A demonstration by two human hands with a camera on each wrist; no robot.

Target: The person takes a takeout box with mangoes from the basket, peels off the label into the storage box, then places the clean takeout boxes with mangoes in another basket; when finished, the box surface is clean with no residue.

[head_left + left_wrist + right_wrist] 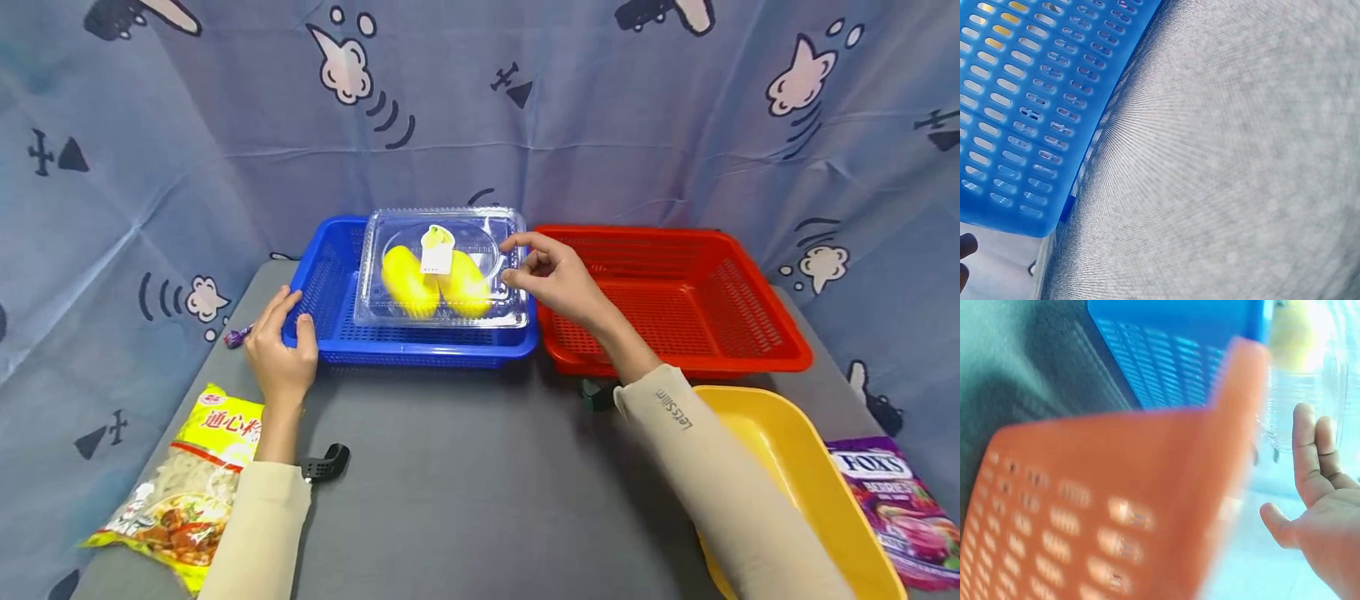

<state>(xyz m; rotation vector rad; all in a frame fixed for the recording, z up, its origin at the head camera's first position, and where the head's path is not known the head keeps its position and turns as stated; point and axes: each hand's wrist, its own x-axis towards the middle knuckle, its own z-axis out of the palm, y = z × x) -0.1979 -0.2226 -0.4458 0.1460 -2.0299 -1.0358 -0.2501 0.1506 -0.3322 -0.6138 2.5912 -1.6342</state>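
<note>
My left hand is at the front-left corner of a blue plastic basket, its fingertips right at the rim and its thumb raised beside the corner. Two of its fingertips show at the edge of the left wrist view. A clear plastic clamshell box with two yellow mango-like fruits and a white label sits on top of the basket. At the box's right edge, my right hand holds its thumb and fingers apart, with nothing between them; the right wrist view shows extended fingers.
Right of the blue basket stands a red basket, and a yellow tray lies under the right forearm. A pasta bag and a purple-wrapped candy are at left, a purple FOX'S bag at far right. A patterned curtain hangs behind.
</note>
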